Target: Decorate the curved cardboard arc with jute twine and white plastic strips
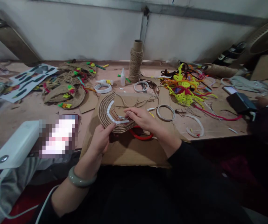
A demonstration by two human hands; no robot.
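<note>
My left hand grips the lower edge of a flat coiled jute-twine piece with a curved white tape strip stuck along its inner rim. My right hand pinches at the end of that white strip, fingers closed on the piece. Both hands work over a sheet of brown cardboard. A red pipe-cleaner loop lies under the right hand. My left wrist wears a pale green bangle.
A twine spool stands at the back, with a glue bottle and tape rolls near it. A heap of coloured pipe cleaners lies right. Finished twine hats lie left. A white power bank sits front left.
</note>
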